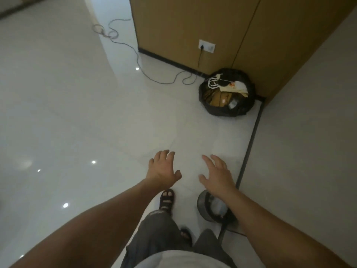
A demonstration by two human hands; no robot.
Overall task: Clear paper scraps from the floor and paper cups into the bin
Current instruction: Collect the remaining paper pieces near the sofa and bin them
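Fingers point(161, 155) loose above glossy white floor point(77, 113)

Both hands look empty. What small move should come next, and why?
Probably turn to search another part of the room. The left hand and the right hand are open and hold nothing. The floor in view shows no paper scraps or cups, only a cable. The black bin stands ahead, but there is nothing to drop in yet.

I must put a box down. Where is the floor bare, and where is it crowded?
Bare: the floor left of the cable, and the patch between the left hand, right hand and black-bagged bin. Crowded: along the cabinet, where cable and bin lie, and around the grey bin.
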